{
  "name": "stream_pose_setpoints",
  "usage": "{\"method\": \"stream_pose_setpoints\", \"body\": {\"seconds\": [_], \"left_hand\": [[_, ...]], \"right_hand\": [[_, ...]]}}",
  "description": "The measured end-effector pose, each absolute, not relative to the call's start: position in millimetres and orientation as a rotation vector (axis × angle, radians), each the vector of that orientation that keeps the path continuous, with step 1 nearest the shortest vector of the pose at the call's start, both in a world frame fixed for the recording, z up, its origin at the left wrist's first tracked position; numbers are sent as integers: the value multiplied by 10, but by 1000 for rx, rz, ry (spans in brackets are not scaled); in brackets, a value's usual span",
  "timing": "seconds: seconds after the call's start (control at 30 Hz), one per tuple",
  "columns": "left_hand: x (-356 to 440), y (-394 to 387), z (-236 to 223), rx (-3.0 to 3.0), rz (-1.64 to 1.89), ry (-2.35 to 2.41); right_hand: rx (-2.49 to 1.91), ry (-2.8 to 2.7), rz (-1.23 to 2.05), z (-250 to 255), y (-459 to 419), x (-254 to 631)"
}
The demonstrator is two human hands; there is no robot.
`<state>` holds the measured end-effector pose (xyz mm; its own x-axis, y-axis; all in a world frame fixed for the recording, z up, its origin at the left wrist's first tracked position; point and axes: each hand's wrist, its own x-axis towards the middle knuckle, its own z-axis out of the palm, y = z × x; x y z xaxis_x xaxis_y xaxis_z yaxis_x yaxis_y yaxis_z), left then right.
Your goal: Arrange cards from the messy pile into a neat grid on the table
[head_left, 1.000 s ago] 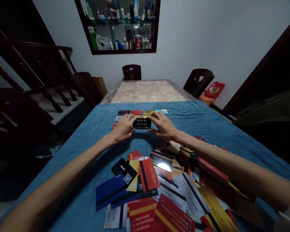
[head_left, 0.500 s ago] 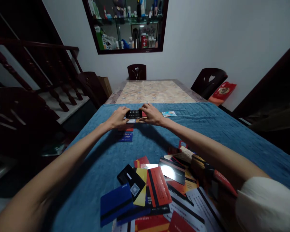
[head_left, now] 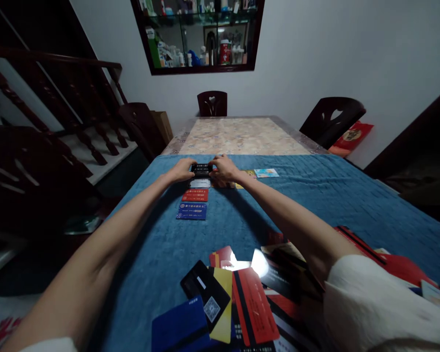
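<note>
From my station I read the left hand point(head_left: 182, 169) and right hand point(head_left: 223, 168) reaching forward, pinching a black card point(head_left: 202, 169) between them, fingers at its upper corners and thumbs low on either side. Position of black card: far end of the blue cloth point(head_left: 139, 249), at the head of a column on the left. Below it, in order, I note a white card point(head_left: 199, 183), a red card point(head_left: 195, 195) and a blue card point(head_left: 191, 211), all flat. Whether the black card rests on the cloth or on another card, I cannot tell. To the right, a light-blue card point(head_left: 266, 173) lies level with the gold card point(head_left: 250, 173), which the right wrist partly covers. Nearer me, a loose card pile point(head_left: 255, 305) overlaps at many angles, with glare on one face. Beyond the cloth I see patterned worktop point(head_left: 242, 134).
</note>
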<state>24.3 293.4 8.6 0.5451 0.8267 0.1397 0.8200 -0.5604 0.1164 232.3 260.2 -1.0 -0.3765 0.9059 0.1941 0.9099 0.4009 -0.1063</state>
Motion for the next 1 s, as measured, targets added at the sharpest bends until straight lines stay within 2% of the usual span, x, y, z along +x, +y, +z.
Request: {"method": "stream_pose_setpoints", "body": {"seconds": [1.0], "left_hand": [[264,3206,-34,2627,86,1466]], "right_hand": [[-1693,-2532,-47,-155,2787,2231]]}}
